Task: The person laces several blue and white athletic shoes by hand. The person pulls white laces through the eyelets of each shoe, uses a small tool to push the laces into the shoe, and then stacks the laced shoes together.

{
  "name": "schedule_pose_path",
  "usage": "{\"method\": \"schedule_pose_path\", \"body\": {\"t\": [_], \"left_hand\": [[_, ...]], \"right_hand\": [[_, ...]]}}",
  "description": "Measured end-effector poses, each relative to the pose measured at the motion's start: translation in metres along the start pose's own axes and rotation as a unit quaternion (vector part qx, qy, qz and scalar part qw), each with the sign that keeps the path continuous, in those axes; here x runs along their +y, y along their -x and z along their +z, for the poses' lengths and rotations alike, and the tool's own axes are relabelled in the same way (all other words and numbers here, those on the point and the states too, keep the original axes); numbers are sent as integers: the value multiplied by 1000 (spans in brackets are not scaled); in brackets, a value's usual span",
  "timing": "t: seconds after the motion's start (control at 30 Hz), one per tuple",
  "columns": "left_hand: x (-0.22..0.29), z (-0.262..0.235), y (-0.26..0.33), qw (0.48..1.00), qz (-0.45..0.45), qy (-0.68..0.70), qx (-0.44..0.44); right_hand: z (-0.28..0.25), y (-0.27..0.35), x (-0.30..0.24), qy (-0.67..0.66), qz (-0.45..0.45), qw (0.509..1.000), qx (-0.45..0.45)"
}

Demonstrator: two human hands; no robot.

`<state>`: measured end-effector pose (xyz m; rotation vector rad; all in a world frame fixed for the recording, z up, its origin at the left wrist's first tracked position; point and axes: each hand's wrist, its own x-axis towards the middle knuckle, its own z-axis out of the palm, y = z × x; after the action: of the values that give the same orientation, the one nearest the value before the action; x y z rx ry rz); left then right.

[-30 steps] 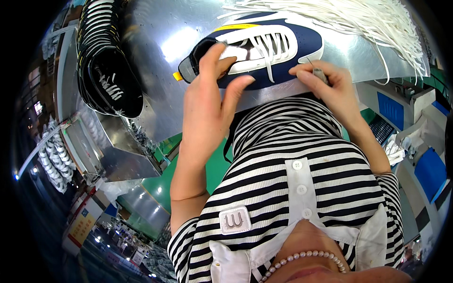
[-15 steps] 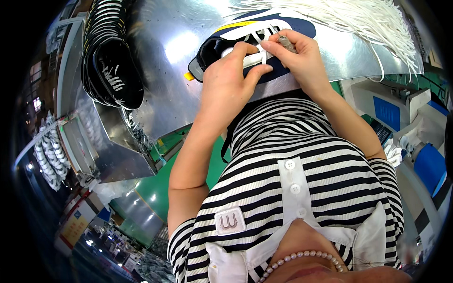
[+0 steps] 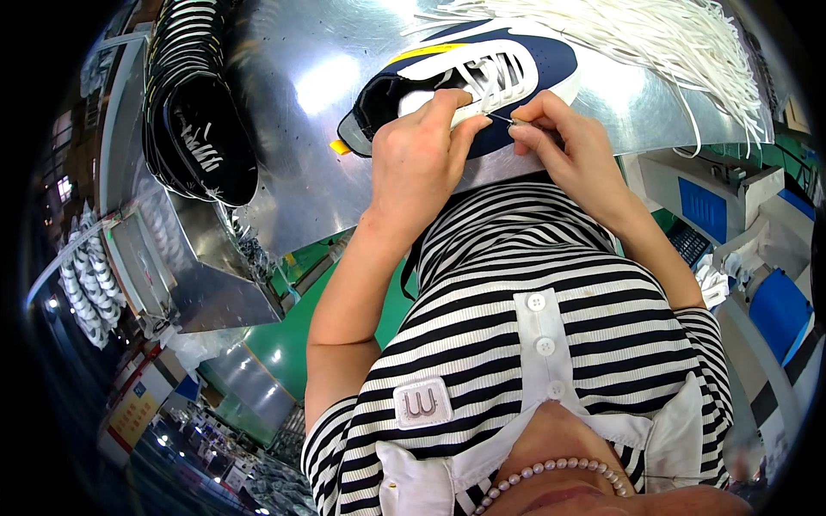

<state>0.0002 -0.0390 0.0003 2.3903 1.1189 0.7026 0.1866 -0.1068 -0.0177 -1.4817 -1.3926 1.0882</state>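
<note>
The shoe point(image 3: 469, 82), navy with white side panels and a yellow strip, lies on its side at the near edge of the steel table point(image 3: 292, 146), toe toward the person's right, so the lacing area faces both hands. The left hand point(image 3: 422, 159) lies over the shoe's middle, fingers curled down on the upper and thumb at the eyelet row, apparently to steady it; it grips no separate item. The right hand point(image 3: 568, 142) is nearly closed, thumb and forefinger pinched on a thin lace end point(image 3: 502, 118) drawn taut from the eyelets toward the fingertips. A loose bundle of white laces point(image 3: 637, 43) is spread on the table just beyond the shoe, within reach of the right hand. A stack of black shoes point(image 3: 198, 112) with white markings stands at the table's left end, well apart from the work. Labels and signs: a small square grey badge point(image 3: 422, 402) sits on the striped shirt point(image 3: 551, 344); blue panels point(image 3: 705, 206) are mounted on the white machine to the right; a yellow-and-red sign point(image 3: 129, 417) stands at lower left, too blurred to detail.
</note>
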Motion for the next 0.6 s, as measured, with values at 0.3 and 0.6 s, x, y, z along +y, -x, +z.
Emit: {"method": "schedule_pose_path", "body": {"t": [0.3, 0.6], "left_hand": [[1, 3, 4, 994, 105, -1, -26], [7, -5, 2, 992, -54, 69, -95]], "right_hand": [[11, -20, -7, -81, 54, 994, -46], [-45, -29, -33, 82, 107, 991, 11]]}}
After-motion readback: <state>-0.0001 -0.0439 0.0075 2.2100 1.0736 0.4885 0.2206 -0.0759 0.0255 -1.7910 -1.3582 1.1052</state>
